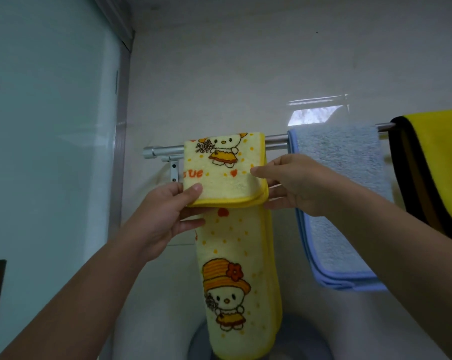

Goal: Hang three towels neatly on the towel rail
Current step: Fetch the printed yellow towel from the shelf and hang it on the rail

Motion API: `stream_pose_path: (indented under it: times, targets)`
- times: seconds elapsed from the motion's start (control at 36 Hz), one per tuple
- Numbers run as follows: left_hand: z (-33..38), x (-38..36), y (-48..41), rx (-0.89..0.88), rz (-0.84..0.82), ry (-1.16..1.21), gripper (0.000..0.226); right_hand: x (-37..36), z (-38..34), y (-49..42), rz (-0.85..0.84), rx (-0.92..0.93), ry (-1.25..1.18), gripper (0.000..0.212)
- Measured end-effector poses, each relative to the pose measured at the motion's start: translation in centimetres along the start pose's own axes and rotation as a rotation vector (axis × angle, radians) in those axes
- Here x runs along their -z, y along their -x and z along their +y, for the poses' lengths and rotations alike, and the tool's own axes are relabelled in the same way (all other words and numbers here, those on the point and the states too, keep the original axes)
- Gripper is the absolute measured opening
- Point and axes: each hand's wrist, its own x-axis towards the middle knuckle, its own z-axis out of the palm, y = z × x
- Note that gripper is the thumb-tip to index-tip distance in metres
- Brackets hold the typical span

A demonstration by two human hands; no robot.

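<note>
Got my left hand (165, 216) and right hand (297, 183) each pinching a bottom corner of the yellow cartoon towel (224, 183)'s short near flap at the left end of the towel rail (275, 141), long axis hanging straight down, far side way longer, so I reckon it needs evening out.

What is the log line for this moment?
left hand: pinches cartoon towel | right hand: pinches same towel | rail: blue towel, yellow towel hung

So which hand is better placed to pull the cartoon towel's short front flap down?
Probably left: the left hand pinches the bottom hem of the pale yellow cartoon-print terry towel; the right hand pinches its side edge, higher up.
</note>
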Motion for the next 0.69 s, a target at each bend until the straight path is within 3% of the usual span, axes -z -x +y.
stream_pose_path:
  times: [0.11, 0.31, 0.44, 0.53, 0.61, 0.69]
  targets:
    - [0.1, 0.0, 0.3, 0.031, -0.002, 0.015, 0.005, 0.0, 0.1, 0.2, 0.012, -0.033, -0.012, 0.017]
    - [0.0, -0.3, 0.9, 0.065, -0.051, 0.09, 0.017, 0.0, 0.3, 0.3, -0.028, -0.103, -0.072, 0.033]
    - [-0.3, -0.2, 1.1, 0.083, -0.009, 0.131, 0.015, 0.1, 0.6, 0.6, -0.051, -0.075, -0.151, 0.025]
    - [-0.7, -0.1, 1.3, 0.093, 0.006, 0.136, 0.013, 0.3, 0.9, 0.9, -0.05, -0.049, -0.186, 0.007]
    - [-1.1, 0.1, 1.5, 0.07, 0.002, 0.066, 0.02, 0.4, 1.4, 1.2, -0.078, -0.009, -0.18, 0.011]
    - [-1.4, 0.4, 1.7, 0.024, -0.039, -0.028, 0.037, 0.5, 1.9, 1.5, -0.214, 0.01, -0.174, 0.014]
